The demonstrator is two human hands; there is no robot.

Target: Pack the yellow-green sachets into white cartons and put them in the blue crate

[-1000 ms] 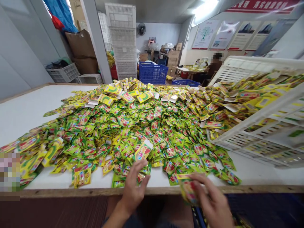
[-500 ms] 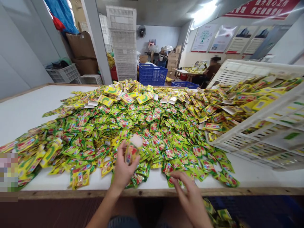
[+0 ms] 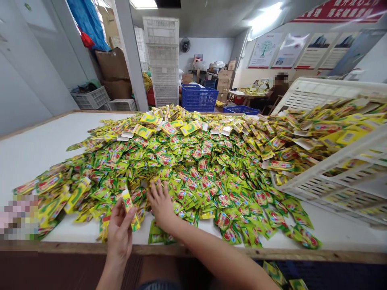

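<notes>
1. Small box (image 3: pixel 127 200): slim, yellow and green, red melon-like picture on its face, white flap at the top end. Held tilted above the near left part of the pile, over the counter (image 3: pixel 33 159).
2. Left hand (image 3: pixel 117 233): thumb and fingers closed round the small box.
3. Right hand (image 3: pixel 163 207): palm down, fingers spread, resting on the pile; nothing seen in its grip, underside hidden.
4. Green packets (image 3: pixel 223 200): glossy, flat, red fruit pictures, heaped loosely across the middle and around the right hand.
5. Yellow boxes (image 3: pixel 190 128): along the back of the heap, several with white flaps out; more spill from the white crate (image 3: pixel 332 158), which lies tipped at right.
6. Writing: coloured lettering on box and packets, too small to read. Red banner (image 3: pixel 350 11) carries white Chinese characters, cut off by the frame. 4 posters (image 3: pixel 263 50) below it, text unreadable; the leftmost shows a green tree.
7. Edges: wooden front edge (image 3: pixel 75 246) runs just below both hands; right forearm crosses it. White surface shows at far left and at right, below the crate. Sideways, heaped packs crowd both hands.
8. Behind: blue basket (image 3: pixel 199 98), person (image 3: pixel 278 89) seated at another table.
</notes>
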